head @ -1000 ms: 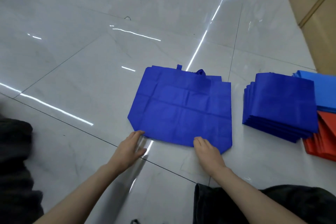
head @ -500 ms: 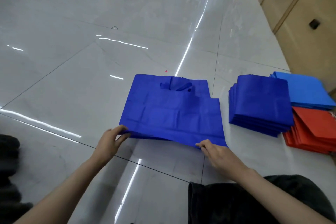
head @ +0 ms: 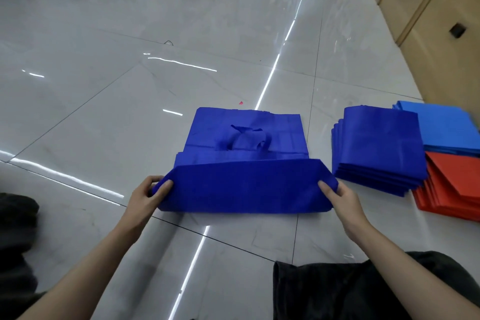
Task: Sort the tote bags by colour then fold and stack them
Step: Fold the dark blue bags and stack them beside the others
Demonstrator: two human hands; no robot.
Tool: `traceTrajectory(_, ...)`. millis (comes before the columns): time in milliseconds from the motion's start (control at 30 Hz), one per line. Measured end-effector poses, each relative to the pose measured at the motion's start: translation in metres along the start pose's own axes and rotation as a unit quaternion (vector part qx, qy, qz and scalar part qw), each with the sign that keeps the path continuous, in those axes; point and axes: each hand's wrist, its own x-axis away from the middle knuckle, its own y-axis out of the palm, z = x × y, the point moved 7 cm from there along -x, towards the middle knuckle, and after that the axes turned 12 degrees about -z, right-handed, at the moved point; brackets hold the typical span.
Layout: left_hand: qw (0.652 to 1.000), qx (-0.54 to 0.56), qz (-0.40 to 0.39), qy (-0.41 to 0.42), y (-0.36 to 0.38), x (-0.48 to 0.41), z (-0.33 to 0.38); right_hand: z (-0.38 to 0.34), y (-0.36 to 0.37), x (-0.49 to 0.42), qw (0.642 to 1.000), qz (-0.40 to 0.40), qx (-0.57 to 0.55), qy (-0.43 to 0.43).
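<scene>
The fingers [head: 166, 185] of the left hand [head: 145, 197] and right hand [head: 340, 197] pinch the bag's [head: 244, 187] near corners, centre frame on the floor [head: 104, 112]. That edge, flat a second ago, is now lifted: the fold has begun, and the blue stack [head: 381, 145] waits at right.

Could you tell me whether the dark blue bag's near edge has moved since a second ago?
Yes: the left hand and right hand have lifted the near edge away from the grout line, toward the handles.
</scene>
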Motion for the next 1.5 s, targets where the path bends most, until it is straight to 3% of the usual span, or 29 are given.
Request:
traceTrajectory(133, 0.994, -0.004, -0.075, -0.076, 0.016, 0.003, -0.035, 0.005, 0.006, -0.018, 0.999, 0.045, 0.009, 0.020)
traceTrajectory(267, 0.996, -0.018, -0.029, -0.082, 0.016, -0.009, -0.048, 0.016, 0.009, -0.033, 0.998, 0.057, -0.019, 0.034)
traceTrajectory(400, 0.979, -0.159, 0.032, -0.123, 0.006, -0.029, -0.053, 0.051, 0.007, -0.036, 0.995, 0.035, -0.066, 0.065)
traceTrajectory(567, 0.916, -0.350, 0.114, -0.161, 0.004, -0.049, -0.042, 0.057, 0.003, -0.046, 0.989, 0.101, 0.086, 0.068)
traceTrajectory(733, 0.890, -0.391, 0.159, -0.170, 0.002, -0.064, -0.041, 0.046, 0.011, -0.072, 0.956, 0.123, 0.249, 0.093)
traceTrajectory(800, 0.908, -0.359, 0.160, -0.142, 0.007, -0.064, -0.037, 0.054, 0.011, -0.081, 0.942, 0.129, 0.280, 0.134)
traceTrajectory(900, 0.967, -0.224, 0.112, -0.044, 0.019, -0.061, -0.035, 0.063, 0.009, -0.089, 0.924, 0.126, 0.308, 0.189)
traceTrajectory(967, 0.971, -0.216, 0.102, -0.021, 0.021, -0.057, -0.038, 0.064, 0.008, -0.094, 0.914, 0.111, 0.328, 0.211)
traceTrajectory(1133, 0.920, -0.360, 0.124, -0.091, 0.016, -0.064, -0.044, 0.064, 0.001, -0.089, 0.902, 0.133, 0.347, 0.220)
traceTrajectory(1233, 0.910, -0.382, 0.103, -0.124, 0.018, -0.069, -0.051, 0.060, 0.001, -0.078, 0.868, 0.149, 0.415, 0.229)
traceTrajectory(1300, 0.906, -0.397, 0.110, -0.099, 0.027, -0.067, -0.051, 0.056, 0.004, -0.076, 0.840, 0.140, 0.468, 0.234)
traceTrajectory(1400, 0.872, -0.471, 0.127, -0.032, 0.046, -0.063, -0.040, 0.052, 0.009, -0.077, 0.826, 0.132, 0.496, 0.234)
traceTrajectory(1500, 0.828, -0.554, 0.040, 0.075, 0.084, -0.077, -0.025, 0.054, 0.010, -0.076, 0.825, 0.139, 0.491, 0.242)
